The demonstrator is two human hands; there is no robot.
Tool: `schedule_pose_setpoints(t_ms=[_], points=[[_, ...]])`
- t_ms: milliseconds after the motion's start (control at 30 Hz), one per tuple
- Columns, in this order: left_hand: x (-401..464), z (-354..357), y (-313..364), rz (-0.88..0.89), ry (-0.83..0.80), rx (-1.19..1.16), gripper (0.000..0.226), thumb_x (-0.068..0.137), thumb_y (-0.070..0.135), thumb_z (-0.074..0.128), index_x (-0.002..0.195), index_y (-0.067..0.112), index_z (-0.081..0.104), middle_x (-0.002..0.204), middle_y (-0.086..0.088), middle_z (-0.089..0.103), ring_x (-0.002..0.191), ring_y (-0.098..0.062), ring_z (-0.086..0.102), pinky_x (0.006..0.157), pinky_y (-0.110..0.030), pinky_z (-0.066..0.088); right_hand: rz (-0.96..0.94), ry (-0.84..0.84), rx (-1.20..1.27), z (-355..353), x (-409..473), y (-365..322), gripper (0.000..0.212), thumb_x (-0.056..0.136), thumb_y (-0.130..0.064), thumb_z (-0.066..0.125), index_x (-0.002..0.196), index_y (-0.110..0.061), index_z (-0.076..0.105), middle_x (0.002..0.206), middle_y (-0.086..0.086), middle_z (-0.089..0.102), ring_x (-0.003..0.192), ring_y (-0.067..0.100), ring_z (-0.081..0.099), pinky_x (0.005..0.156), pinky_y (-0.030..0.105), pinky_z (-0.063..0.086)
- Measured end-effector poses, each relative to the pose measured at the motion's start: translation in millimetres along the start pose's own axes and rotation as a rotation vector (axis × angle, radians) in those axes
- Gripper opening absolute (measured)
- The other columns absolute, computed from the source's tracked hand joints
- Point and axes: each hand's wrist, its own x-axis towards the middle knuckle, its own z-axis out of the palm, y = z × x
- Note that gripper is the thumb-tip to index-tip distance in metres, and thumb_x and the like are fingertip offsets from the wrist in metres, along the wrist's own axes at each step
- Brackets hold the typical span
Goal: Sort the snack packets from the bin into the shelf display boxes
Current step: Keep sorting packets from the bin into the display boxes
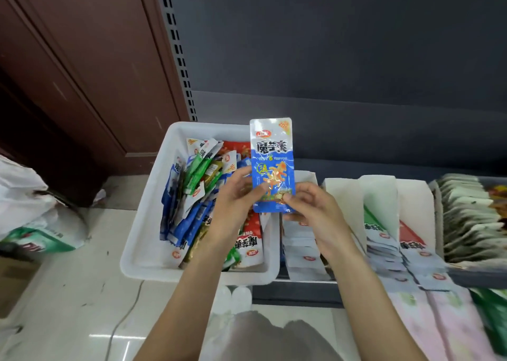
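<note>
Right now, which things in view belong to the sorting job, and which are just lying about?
Job: blue packet, held by left hand and right hand; white bin of packets; display boxes.
Lying about: white plastic bag; cable; cardboard box.

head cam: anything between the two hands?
Yes. In the head view the blue snack packet stands upright between the left hand and right hand; both pinch its lower end, above the white bin.

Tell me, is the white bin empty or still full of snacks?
Still well filled. The white bin holds a heap of snack packets, blue, green and red, piled against each other.
</note>
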Motion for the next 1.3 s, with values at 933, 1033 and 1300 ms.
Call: schedule_pose_setpoints(t_ms=[933,1033,1300], points=[[38,10,-56,0.702,-0.119,1.264,0.012,0.076,0.021,0.078,0.087,0.021,0.075,0.105,0.002,0.067,0.104,-0.023,0.055,0.089,-0.039,0.043,-0.735,0.121,-1.310,-83,13,12,0.008,0.091,-0.018,0.059,0.094,-0.018,0.068,0.081,-0.001,0.070,0.071,0.021,0.065,0.061,0.032,0.054],[29,2,-56,0.649,-0.263,1.216,0.019,0.079,0.031,0.074,0.097,0.025,0.073,0.106,0.006,0.066,0.105,-0.018,0.055,0.092,-0.043,0.046,-0.777,-0.026,-1.474,-84,12,27,0.016,0.084,-0.011,0.067,0.097,-0.016,0.075,0.098,0.001,0.071,0.099,0.026,0.059,0.078,0.037,0.049],[-5,-52,-21,0.516,0.218,0.980,0.026,0.091,0.038,0.053,0.100,0.022,0.070,0.083,0.011,0.069,0.075,-0.001,0.063,0.061,-0.019,0.050,-0.597,-0.003,-0.921,-52,2,14,0.027,0.097,-0.018,0.048,0.121,-0.022,0.062,0.114,-0.009,0.066,0.104,0.010,0.057,0.091,0.027,0.046]])
